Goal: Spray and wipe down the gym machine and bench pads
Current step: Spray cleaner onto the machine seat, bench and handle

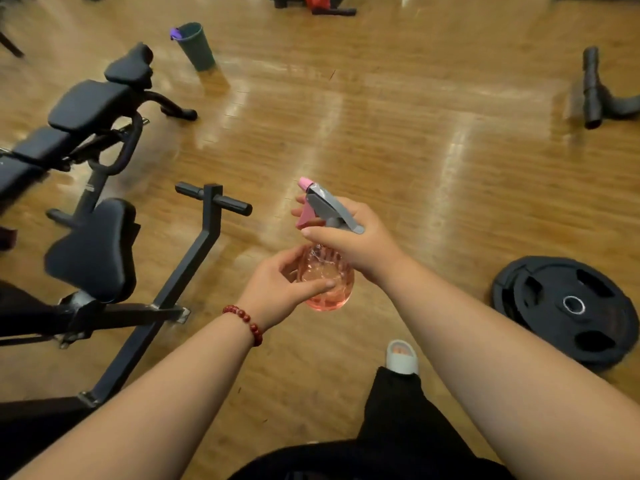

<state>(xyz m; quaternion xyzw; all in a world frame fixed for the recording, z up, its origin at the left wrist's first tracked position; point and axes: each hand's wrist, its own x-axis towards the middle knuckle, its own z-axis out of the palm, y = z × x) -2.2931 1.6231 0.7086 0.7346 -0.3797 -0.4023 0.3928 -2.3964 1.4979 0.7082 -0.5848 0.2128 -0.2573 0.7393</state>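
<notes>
Both forearms reach forward to the pink spray bottle (325,284), held over bare floor. Left hand (277,285) cups its clear belly, fingers curled round it. Right hand (360,244) wraps the grey sprayer head, fingertips in front of the pink trigger (304,216). Well left of the bottle sits the black seat pad (93,247). A squeeze now would likely mist the glossy wood floor (415,168), not the pad, leaving it slick near the sandal (401,355).

Both bare forearms reach forward and converge; left hand (277,287) cups the body of a clear pink plastic spray bottle (329,300), thumb across it; right hand (356,244) grips its neck from above, fingers at the trigger.
</notes>
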